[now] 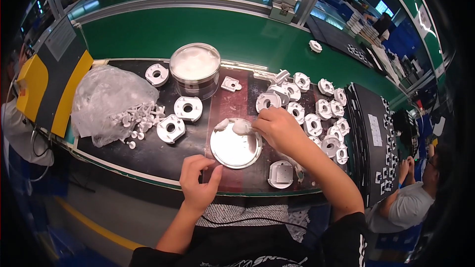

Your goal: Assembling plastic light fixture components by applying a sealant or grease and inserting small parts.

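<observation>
A shiny round metal lid point(236, 149) lies on the bench in front of me, with white soft-looking lumps point(242, 127) along its far edge. My right hand point(276, 126) reaches over the lid's right side, its fingers pinched beside the larger lump; what they grip is hidden. Curled loosely with the thumb apart, my left hand point(199, 179) is empty near the lid's lower left. Beyond the lid stands a round tin point(196, 83) filled with white material. White round parts with centre holes, such as one ring-shaped part point(171, 129), lie left of the lid.
Several more white parts point(312, 124) crowd the right side. A clear plastic bag point(106, 99) spills white plastic pins point(138, 118) at left, beside a yellow and grey machine point(54, 79). Black trays point(371, 143) stand at right, near another person point(415, 198). A green belt point(237, 34) runs behind.
</observation>
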A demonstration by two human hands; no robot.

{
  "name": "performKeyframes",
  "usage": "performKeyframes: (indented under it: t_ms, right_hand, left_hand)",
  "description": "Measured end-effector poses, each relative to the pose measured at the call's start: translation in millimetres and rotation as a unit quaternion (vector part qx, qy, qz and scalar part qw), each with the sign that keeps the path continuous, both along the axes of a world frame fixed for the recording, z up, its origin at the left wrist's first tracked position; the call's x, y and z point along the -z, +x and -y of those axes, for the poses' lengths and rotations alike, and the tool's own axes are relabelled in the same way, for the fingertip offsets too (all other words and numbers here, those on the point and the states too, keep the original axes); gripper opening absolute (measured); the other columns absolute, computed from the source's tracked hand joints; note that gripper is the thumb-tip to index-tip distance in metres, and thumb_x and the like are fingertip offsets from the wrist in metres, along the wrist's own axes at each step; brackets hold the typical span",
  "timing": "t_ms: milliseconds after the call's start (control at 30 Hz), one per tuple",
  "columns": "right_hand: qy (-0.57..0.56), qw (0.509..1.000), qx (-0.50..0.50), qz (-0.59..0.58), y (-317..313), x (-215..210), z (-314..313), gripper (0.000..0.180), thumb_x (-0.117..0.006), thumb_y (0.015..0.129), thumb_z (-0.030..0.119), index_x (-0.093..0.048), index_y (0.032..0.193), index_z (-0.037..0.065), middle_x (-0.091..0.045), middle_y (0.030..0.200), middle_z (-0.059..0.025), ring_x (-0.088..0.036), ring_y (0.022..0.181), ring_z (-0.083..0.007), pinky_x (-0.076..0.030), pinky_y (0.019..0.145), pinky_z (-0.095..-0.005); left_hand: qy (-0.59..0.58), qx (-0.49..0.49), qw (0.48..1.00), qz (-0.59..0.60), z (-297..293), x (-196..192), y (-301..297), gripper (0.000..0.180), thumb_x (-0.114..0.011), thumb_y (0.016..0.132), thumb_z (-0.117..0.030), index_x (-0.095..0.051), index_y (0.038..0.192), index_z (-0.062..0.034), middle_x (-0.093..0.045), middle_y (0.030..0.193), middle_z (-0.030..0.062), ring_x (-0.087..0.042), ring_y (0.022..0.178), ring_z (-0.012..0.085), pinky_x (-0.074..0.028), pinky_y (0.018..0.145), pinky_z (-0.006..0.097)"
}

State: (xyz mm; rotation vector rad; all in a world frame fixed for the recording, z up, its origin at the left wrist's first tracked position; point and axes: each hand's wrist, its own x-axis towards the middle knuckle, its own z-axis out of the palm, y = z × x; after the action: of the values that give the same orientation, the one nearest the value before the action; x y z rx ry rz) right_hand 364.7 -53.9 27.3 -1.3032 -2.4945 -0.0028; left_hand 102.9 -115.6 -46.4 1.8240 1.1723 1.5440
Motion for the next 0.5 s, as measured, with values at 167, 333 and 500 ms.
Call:
performKeyframes:
  t_ms: [167,333,500]
  right_hand:
    - [-0.008,1.000,-0.001,0.014,-3.5,2.0,-3.1,0.010,-0.074,0.082,0.011,-0.072,0.090,0.006,-0.061,0.086,-0.0074,-0.061,0.083,-0.0290,-0.049,0.076,-0.0414]
    - [0.000,1.000,-0.004,0.018,-3.3,6.9,-6.9,0.011,-0.075,0.080,0.012,-0.072,0.089,0.006,-0.061,0.085,-0.0072,-0.060,0.083,-0.0286,-0.049,0.075,-0.0409]
    - [0.005,1.000,0.000,-0.001,-4.2,9.1,-7.8,0.012,-0.076,0.078,0.011,-0.072,0.088,0.006,-0.061,0.085,-0.0069,-0.061,0.083,-0.0282,-0.049,0.074,-0.0406]
  left_hand:
    - [0.000,0.002,1.000,0.016,0.4,0.2,-0.1,0.025,-0.080,0.078,-0.002,-0.065,0.098,-0.0054,-0.063,0.093,0.0072,-0.054,0.075,0.0163,-0.042,0.064,0.028]
    - [0.001,0.004,1.000,0.011,0.0,0.6,-0.3,0.026,-0.081,0.078,-0.003,-0.065,0.099,-0.0056,-0.063,0.092,0.0073,-0.054,0.074,0.0164,-0.041,0.063,0.028]
    - [0.007,0.005,1.000,0.011,-0.5,-0.4,0.2,0.027,-0.081,0.078,-0.003,-0.065,0.099,-0.0056,-0.063,0.092,0.0073,-0.054,0.073,0.0163,-0.041,0.063,0.028]
